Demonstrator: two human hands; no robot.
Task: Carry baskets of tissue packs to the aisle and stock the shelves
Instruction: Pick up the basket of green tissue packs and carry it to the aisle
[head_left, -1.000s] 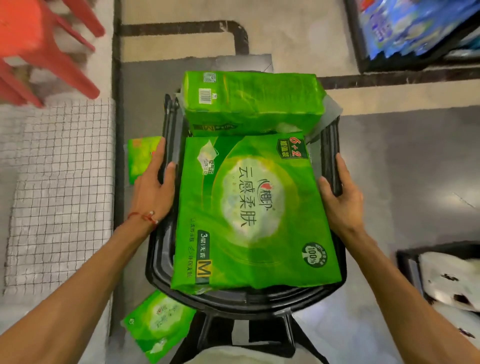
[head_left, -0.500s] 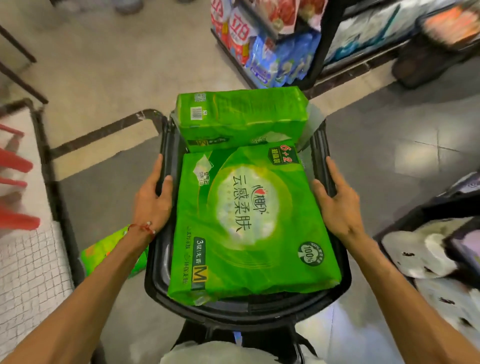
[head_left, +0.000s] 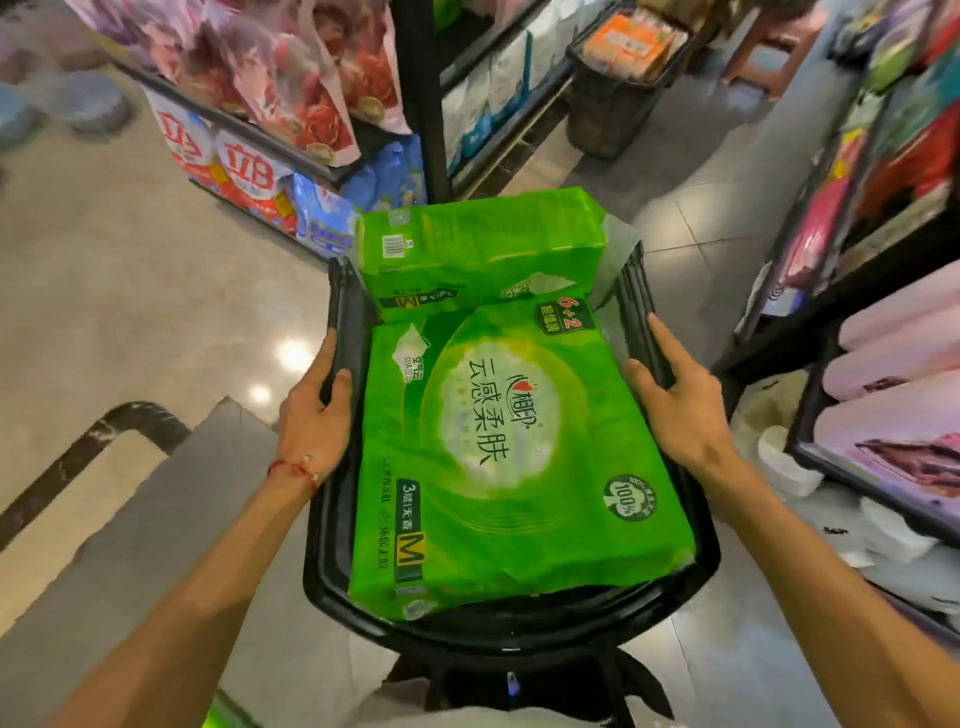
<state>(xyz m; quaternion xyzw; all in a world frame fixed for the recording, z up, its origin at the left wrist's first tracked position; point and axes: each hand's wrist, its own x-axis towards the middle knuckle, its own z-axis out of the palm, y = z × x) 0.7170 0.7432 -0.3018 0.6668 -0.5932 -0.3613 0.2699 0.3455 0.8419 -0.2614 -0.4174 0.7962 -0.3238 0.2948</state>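
Black basket (head_left: 519, 631): held up in front of the body over the glossy tiled floor (head_left: 130, 312), loaded with two green tissue packs.
Near pack (head_left: 509, 457): lying flat inside the basket, printed face up with a large "M" at its near left corner, filling most of the basket from the near rim to past the middle.
Far pack (head_left: 483, 249): at the basket's far end, propped on its long edge, barcode side facing up, touching the near pack's far edge and rising well above the rim.
Left grip (head_left: 311, 415): clasped on the basket's left rim, thumb inside the rim, fingers down the outside.
Right grip (head_left: 680, 410): clasped on the basket's right rim in the same way, thumb inside beside the near pack, fingers outside.
Red cord (head_left: 293, 470): around the left wrist, just outside the basket's left rim.
Shelves (head_left: 260, 104): ahead and left of the basket, red-and-white and blue bags on the bottom tier, floral packs above.
Bin (head_left: 618, 93): dark, holding orange packs, on the floor well beyond the basket's far end.
Rack (head_left: 893, 374): right of the basket, stacked with pink rolls, white packs lower down.
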